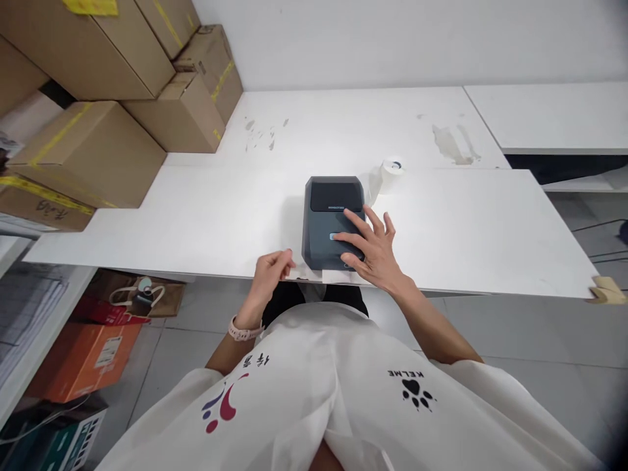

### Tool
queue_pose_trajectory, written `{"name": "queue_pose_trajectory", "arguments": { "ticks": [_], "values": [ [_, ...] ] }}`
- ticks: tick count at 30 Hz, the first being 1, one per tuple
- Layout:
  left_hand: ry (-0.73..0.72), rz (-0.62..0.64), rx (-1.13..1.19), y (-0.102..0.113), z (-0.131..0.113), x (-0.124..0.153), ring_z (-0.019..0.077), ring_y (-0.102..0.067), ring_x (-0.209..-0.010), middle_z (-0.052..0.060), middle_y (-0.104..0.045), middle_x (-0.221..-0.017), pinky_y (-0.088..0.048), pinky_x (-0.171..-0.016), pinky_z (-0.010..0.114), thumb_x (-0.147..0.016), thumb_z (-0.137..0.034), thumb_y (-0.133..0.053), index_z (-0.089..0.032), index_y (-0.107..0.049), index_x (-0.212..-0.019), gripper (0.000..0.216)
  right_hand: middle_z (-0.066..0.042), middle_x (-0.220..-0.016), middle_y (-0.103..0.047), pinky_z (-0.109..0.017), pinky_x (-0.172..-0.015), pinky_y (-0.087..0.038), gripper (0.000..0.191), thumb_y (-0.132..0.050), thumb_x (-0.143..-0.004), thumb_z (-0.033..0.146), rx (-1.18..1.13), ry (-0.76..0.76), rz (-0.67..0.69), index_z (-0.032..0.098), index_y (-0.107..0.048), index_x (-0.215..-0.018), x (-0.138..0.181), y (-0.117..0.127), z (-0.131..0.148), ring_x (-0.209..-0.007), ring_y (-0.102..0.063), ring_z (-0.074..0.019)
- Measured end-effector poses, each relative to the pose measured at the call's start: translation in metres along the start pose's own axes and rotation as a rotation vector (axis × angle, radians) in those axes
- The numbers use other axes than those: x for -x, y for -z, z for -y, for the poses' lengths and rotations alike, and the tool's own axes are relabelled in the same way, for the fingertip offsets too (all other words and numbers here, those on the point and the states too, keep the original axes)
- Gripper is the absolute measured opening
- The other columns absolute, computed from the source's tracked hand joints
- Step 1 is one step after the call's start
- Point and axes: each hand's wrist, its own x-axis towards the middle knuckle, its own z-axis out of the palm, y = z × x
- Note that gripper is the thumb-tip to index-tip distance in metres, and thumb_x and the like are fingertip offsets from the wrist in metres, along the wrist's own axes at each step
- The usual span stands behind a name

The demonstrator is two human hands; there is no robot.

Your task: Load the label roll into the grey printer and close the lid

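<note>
Right fingers point(350, 239) splay on the boxy dark grey device point(320, 224); left fingers point(280, 259) curl inward.

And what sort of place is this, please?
Possibly a storeroom or packing area: there are stacked, taped cardboard boxes, and what looks like a label printer near a white paper roll.

Passage available on the table's point(490, 229) right side; printer point(318, 239) obstructs centre, roll point(391, 173) its right rear, boxes point(110, 154) left.
</note>
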Motion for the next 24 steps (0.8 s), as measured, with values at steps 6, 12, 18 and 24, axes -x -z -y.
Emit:
{"name": "queue_pose_trajectory", "arguments": {
  "ticks": [6, 12, 18, 24],
  "values": [
    [-0.111, -0.152, 0.133, -0.002, -0.007, -0.028, 0.0142, -0.063, -0.078, 0.005, -0.072, -0.091, -0.050, -0.066, 0.025, -0.083, -0.048, -0.068, -0.020, -0.073, -0.098, 0.032, -0.009, -0.176, -0.015, -0.065, -0.124, -0.030, 0.074, -0.024, -0.100, 0.073, -0.205, -0.045, -0.236, 0.036, -0.020, -0.164, 0.003, -0.009, 0.000, -0.161, -0.022, -0.0382],
    [-0.101, -0.006, -0.015, -0.031, -0.027, -0.067, 0.0284, -0.058, -0.135, 0.017, -0.059, -0.149, -0.051, -0.104, 0.039, -0.085, -0.044, -0.067, -0.019, -0.058, -0.138, 0.059, -0.011, -0.172, -0.025, -0.058, -0.122, -0.039, 0.074, -0.012, -0.101, 0.074, -0.293, -0.060, -0.473, 0.034, -0.013, -0.163, -0.097, 0.029, -0.001, -0.155, -0.038, -0.0344],
    [-0.156, 0.014, -0.207, -0.051, -0.039, -0.081, 0.0321, -0.055, -0.138, 0.015, -0.055, -0.154, -0.051, -0.104, 0.042, -0.080, -0.036, -0.072, -0.022, -0.049, -0.146, 0.072, -0.009, -0.158, -0.044, -0.050, -0.117, -0.045, 0.066, -0.006, -0.105, 0.067, -0.338, -0.117, -0.416, 0.035, -0.020, -0.161, -0.224, 0.044, -0.070, -0.142, -0.055, -0.0290],
    [-0.160, -0.010, -0.272, -0.053, -0.037, -0.082, 0.0331, -0.060, -0.131, 0.015, -0.057, -0.152, -0.054, -0.097, 0.043, -0.082, -0.038, -0.068, -0.022, -0.046, -0.149, 0.072, -0.010, -0.146, -0.055, -0.056, -0.114, -0.045, 0.061, -0.024, -0.106, 0.065, -0.163, -0.040, -0.482, 0.030, -0.041, -0.152, -0.229, 0.048, -0.084, -0.134, -0.056, -0.0319]
  ]
}}
